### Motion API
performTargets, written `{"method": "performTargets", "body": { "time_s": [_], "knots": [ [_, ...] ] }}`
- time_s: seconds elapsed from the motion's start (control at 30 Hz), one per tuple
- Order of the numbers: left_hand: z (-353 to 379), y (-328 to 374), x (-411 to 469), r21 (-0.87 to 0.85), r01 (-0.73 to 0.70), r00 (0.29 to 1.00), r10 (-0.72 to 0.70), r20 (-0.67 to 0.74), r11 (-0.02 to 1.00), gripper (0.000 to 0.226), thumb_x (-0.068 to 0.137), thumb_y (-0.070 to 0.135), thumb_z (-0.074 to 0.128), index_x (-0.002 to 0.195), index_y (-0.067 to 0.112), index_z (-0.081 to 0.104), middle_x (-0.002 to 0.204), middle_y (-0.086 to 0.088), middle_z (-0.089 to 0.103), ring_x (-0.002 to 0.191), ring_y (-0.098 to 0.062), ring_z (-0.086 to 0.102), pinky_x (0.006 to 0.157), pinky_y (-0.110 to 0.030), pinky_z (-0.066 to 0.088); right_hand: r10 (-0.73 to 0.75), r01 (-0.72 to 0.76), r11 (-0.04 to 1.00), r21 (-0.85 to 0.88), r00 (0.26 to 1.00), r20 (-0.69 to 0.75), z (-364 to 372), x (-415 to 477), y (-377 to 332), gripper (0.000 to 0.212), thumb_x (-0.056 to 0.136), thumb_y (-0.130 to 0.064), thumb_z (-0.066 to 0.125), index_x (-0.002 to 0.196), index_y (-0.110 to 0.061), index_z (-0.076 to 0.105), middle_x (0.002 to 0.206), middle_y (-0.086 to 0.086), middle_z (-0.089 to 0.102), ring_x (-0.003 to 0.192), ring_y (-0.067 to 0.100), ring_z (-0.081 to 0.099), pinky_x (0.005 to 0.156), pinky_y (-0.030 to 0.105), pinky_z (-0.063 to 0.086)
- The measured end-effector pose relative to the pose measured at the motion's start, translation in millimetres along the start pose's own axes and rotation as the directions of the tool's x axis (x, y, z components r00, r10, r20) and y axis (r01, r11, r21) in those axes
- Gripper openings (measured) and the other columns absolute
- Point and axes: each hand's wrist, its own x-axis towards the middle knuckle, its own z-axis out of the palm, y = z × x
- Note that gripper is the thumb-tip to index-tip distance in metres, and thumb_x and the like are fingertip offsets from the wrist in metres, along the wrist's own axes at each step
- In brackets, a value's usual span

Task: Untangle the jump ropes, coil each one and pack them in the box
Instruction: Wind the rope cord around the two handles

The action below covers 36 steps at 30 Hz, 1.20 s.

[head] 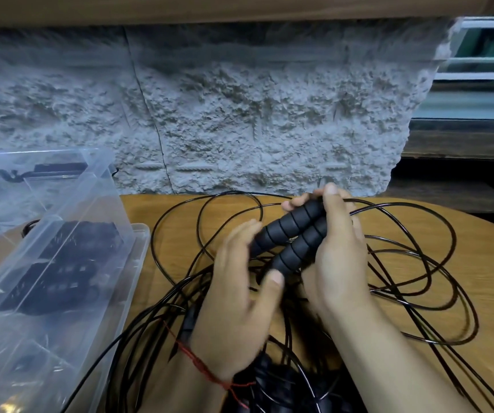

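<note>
While glossy black cords (162,302) lie tangled, the right hand (341,251) and left hand (233,308) clasp two ribbed black handles (296,222).

Two matte black handles (291,236), ringed with ribbed bands, sit amid glossy black cords (162,305) on a honey-brown, wood-grain table (493,278). A red thread bracelet (201,365) adds the one bright colour. The box (114,293) is clear plastic, with dark shapes (70,263) inside; the wall (239,114) is mottled grey.
</note>
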Motion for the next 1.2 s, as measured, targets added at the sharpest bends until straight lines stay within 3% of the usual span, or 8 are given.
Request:
{"method": "performTargets", "body": {
  "time_s": [0.13, 0.3, 0.47, 0.63, 0.77, 0.9, 1.03, 1.2],
  "knots": [
    [6, -7, -1, 0.235, 0.008, 0.998, 0.005, -0.056, 0.972, 0.085, 0.084, 0.02, 0.073, 0.159, 0.024, 0.032, 0.153, 0.01, 0.042, 0.148, -0.01, 0.038, 0.12, -0.026, 0.033, 0.0, 0.045, 0.958, -0.282, 0.988, 0.158, 2, -8, 8, 0.04, 0.102, -0.051, 0.051, 0.105, -0.013, 0.063, 0.106, 0.007, 0.078, 0.101, 0.019, 0.069, 0.103, 0.045, 0.053],
    [0, -2, 4, 0.062, 0.319, 0.943, -0.311, -0.117, 0.946, 0.035, 0.082, 0.024, 0.078, 0.105, 0.039, 0.056, 0.101, 0.016, 0.067, 0.093, 0.001, 0.064, 0.072, -0.027, 0.053, 0.053, 0.184, 0.8, -0.571, 0.927, 0.372, 1, -12, 17, 0.042, 0.097, -0.063, 0.049, 0.116, -0.031, 0.066, 0.113, -0.009, 0.077, 0.111, 0.006, 0.068, 0.102, 0.028, 0.049],
    [-8, -3, 12, -0.083, 0.391, 0.889, -0.399, -0.226, 0.917, 0.019, 0.089, 0.019, 0.074, 0.089, 0.023, 0.055, 0.072, 0.014, 0.063, 0.06, -0.007, 0.058, 0.051, -0.016, 0.043, -0.168, 0.418, 0.221, -0.881, 0.906, 0.388, -15, -8, 1, 0.072, 0.098, -0.079, 0.031, 0.081, -0.023, 0.072, 0.07, -0.006, 0.07, 0.073, 0.016, 0.067, 0.068, 0.037, 0.051],
    [-16, -10, 16, -0.072, 0.386, 0.89, -0.392, -0.234, 0.92, 0.022, 0.089, 0.01, 0.07, 0.089, 0.023, 0.052, 0.073, 0.012, 0.061, 0.059, -0.012, 0.055, 0.05, -0.017, 0.042, -0.619, 0.848, 0.044, -0.528, 0.438, 0.652, -9, -9, -14, 0.017, 0.1, -0.019, 0.066, 0.106, -0.004, 0.07, 0.112, 0.004, 0.065, 0.111, 0.022, 0.062, 0.095, 0.044, 0.05],
    [-13, -8, 11, -0.029, 0.312, 0.929, -0.311, -0.201, 0.95, 0.026, 0.088, 0.008, 0.068, 0.087, 0.027, 0.051, 0.074, 0.007, 0.06, 0.061, -0.016, 0.055, 0.051, -0.017, 0.041, -0.356, 0.69, -0.205, -0.694, 0.608, 0.71, -7, -6, -8, 0.056, 0.098, -0.023, 0.058, 0.154, -0.021, 0.049, 0.161, 0.001, 0.044, 0.161, 0.025, 0.02, 0.128, 0.063, 0.009],
    [-15, -8, 9, -0.032, 0.281, 0.945, -0.282, -0.168, 0.959, 0.026, 0.085, 0.006, 0.067, 0.084, 0.026, 0.051, 0.069, 0.004, 0.054, 0.056, -0.015, 0.049, 0.049, -0.017, 0.038, -0.318, 0.645, -0.175, -0.744, 0.678, 0.663, -15, -3, -6, 0.038, 0.103, -0.03, 0.047, 0.137, -0.022, 0.062, 0.121, -0.008, 0.067, 0.129, 0.018, 0.056, 0.128, 0.056, 0.016],
    [-15, -5, 9, -0.285, 0.298, 0.941, -0.331, -0.071, 0.911, 0.016, 0.08, 0.005, 0.071, 0.086, 0.016, 0.061, 0.072, -0.009, 0.059, 0.062, -0.025, 0.053, 0.057, -0.024, 0.046, -0.343, 0.642, -0.032, -0.766, 0.712, 0.612, -18, -4, -1, 0.033, 0.11, -0.046, 0.039, 0.11, -0.021, 0.062, 0.078, -0.015, 0.055, 0.074, 0.013, 0.053, 0.065, 0.033, 0.034],
    [-24, -6, 14, -0.751, 0.295, 0.933, -0.347, 0.093, 0.59, 0.018, 0.072, 0.009, 0.074, 0.09, 0.012, 0.074, 0.103, -0.018, 0.074, 0.1, -0.038, 0.073, 0.094, -0.054, 0.059, -0.343, 0.642, -0.024, -0.766, 0.714, 0.61, -19, -2, 3, 0.047, 0.111, -0.053, 0.034, 0.087, -0.02, 0.056, 0.061, -0.013, 0.038, 0.055, 0.014, 0.041, 0.053, 0.031, 0.024]
  ]
}}
